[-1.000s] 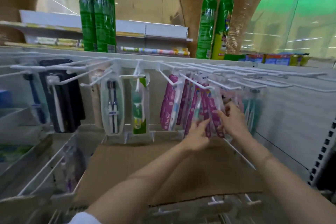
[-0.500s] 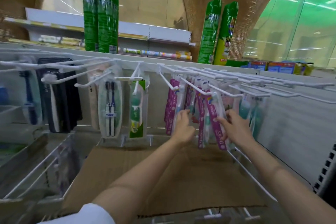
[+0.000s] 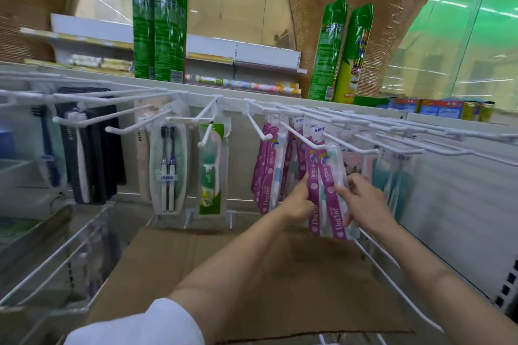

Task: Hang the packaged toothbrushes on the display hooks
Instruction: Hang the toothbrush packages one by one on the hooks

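Right of centre in the frame: left hand with fingers curled against the left edge of two purple toothbrush packs, index finger pressed up along the nearer card; right hand pinching the same pair from the right, fingertips on the clear blister. Packs long and narrow, magenta-purple card with "Doctor" printed lengthwise in white near the bottom, a clear plastic front showing a pale brush with its head up, a round coloured mark near the top. Tops threaded on a white display hook slanting down toward the camera, lower ends swung slightly forward and right. Just left, a denser bunch of identical purple packs hanging on the neighbouring hook. Farther right, pink and teal packs under a fan of bare white hooks. Toward centre left, a green-and-white pack and a twin-brush oval pack; at far left, dark packs. Below the arms, a flat sheet of brown cardboard across the lower shelf. Along the top ledge, tall green spray cans at upper left and upper right of centre. Bottom left, a white sleeve.
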### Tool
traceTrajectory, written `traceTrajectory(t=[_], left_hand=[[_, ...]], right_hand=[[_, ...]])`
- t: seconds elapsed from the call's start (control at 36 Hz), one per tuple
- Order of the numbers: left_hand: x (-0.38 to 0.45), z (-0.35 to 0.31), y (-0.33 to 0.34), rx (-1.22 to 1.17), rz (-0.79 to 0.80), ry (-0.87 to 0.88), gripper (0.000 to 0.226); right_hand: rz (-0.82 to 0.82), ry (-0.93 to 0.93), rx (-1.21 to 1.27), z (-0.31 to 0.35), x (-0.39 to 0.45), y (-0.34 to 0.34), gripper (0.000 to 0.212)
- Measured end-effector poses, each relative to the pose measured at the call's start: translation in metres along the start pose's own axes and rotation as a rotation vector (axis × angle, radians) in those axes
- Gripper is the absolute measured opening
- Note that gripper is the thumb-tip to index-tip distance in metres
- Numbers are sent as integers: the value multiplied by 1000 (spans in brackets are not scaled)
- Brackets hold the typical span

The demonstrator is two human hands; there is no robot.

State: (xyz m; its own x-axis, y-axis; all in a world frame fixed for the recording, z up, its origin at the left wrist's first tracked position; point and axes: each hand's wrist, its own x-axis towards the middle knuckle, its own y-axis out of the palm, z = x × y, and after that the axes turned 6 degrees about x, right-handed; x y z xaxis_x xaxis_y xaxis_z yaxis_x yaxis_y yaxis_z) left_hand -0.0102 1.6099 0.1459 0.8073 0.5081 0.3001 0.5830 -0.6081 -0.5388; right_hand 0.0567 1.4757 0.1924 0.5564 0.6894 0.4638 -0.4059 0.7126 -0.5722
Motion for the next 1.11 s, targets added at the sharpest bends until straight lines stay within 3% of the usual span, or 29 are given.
traceTrajectory(t=[0.11, 0.22, 0.31, 0.5, 0.75, 1.11], left_hand=[[-17, -21, -5, 97, -196, -75, 75], [-31, -26, -15, 80, -490, -54, 48], [-35, -26, -26, 20, -595, -27, 31], [-38, -27, -46, -92, -605, -112, 23], [-35, -28, -44, -78, -614, -133, 22], [-44, -33, -42, -31, -619, -167, 21]], right_hand=[[35, -3, -1, 3, -4, 6, 23], [45, -8, 17, 2, -5, 19, 21], [78, -3, 103, 2, -3, 32, 19], [81, 69, 254, 8, 7, 47, 20], [102, 211, 213, 22, 39, 56, 14], [42, 292, 252, 20, 75, 84, 35]])
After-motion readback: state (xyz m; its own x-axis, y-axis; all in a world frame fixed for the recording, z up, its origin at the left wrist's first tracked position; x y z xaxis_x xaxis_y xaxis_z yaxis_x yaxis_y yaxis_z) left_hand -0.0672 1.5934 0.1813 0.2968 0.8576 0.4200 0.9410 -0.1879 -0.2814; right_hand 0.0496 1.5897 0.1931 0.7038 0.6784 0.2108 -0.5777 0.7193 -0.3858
